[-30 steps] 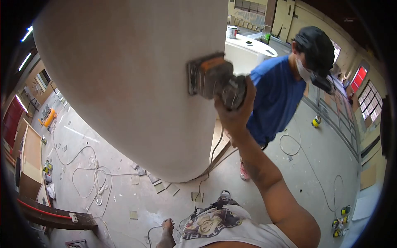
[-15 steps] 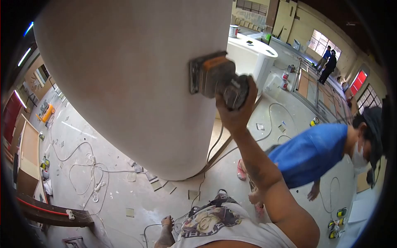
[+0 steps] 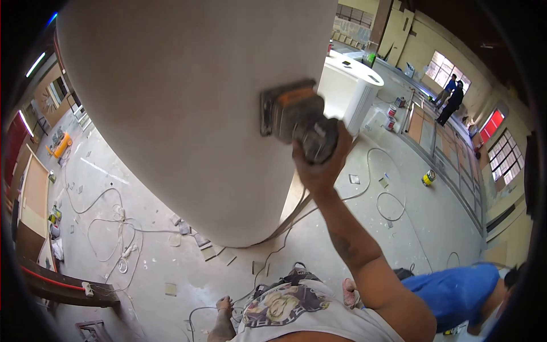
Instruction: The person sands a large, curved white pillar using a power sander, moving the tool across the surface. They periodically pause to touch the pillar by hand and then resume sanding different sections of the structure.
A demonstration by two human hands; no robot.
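Note:
My right hand (image 3: 323, 162) is wrapped round the rear end of a dark power sander (image 3: 296, 117) with an orange band. The sander's flat pad lies against the large curved pale surface (image 3: 188, 114), near its right edge. Low in the view, my left hand (image 3: 224, 303) hangs beside my printed shirt, away from the surface, with its fingers curled; what they hold, if anything, is too small to make out.
A person in a blue shirt (image 3: 456, 293) bends at the lower right. Cables (image 3: 122, 228) and sanding sheets (image 3: 203, 239) lie on the floor. A white rounded counter (image 3: 356, 68) stands behind. Two people (image 3: 453, 100) are far back.
The sander and my right hand have shifted slightly down relative to the surface. The person in blue has moved lower in the view, toward the bottom right.

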